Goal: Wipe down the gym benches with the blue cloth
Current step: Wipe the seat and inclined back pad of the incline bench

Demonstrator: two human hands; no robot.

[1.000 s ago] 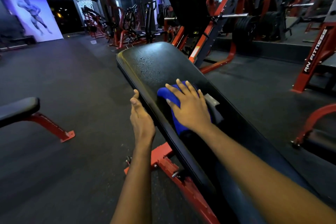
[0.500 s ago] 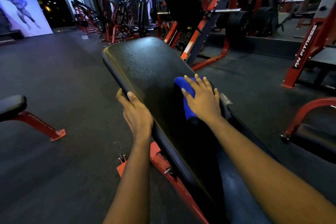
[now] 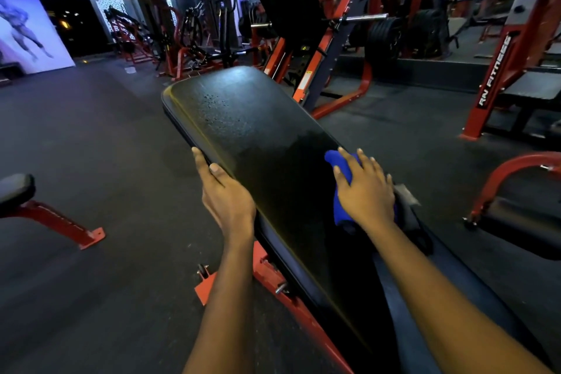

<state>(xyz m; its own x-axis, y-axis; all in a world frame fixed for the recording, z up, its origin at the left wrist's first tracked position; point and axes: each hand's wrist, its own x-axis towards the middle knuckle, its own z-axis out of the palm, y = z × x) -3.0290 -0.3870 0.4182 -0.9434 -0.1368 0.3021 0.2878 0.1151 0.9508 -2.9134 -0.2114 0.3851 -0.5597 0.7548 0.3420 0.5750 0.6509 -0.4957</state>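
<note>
Pressing on the cloth: the right grip [image 3: 367,191] is lying palm-down on the blue cloth [image 3: 341,167], its fingers spreading nearly straight and not curling round it.
Cloth position: the blue cloth is sitting on the right side of the black bench pad [image 3: 258,130], close to the pad's right edge. It is bunching under the palm and poking out past the fingertips and beside the wrist.
Left grip: the left grip [image 3: 226,194] is clasping the pad's left edge, with the thumb lying on top and the fingers running down the side. A bare stretch of pad is lying between it and the cloth.
Beside the cloth: a grey tab [image 3: 405,193] is sticking out just right of the right grip at the pad's edge; I cannot tell what it is.
Under the pad: a red frame [image 3: 291,297] with bolts is resting on the dark rubber floor [image 3: 106,146].
Surroundings: a second bench [image 3: 15,188] on a red leg is standing well apart on the left. A plate-loaded machine [image 3: 288,6], weight plates [image 3: 385,36] and a red upright [image 3: 494,70] reading "RN FITNESS" are standing beyond the pad's far end. A curved red bar [image 3: 513,170] is arching on the right.
Pad surface: droplets [image 3: 218,106] are speckling the far part, while the part nearer the grips is showing darker and duller.
Cloth look: it is showing bright blue and soft, and is wadding into a thick fold.
</note>
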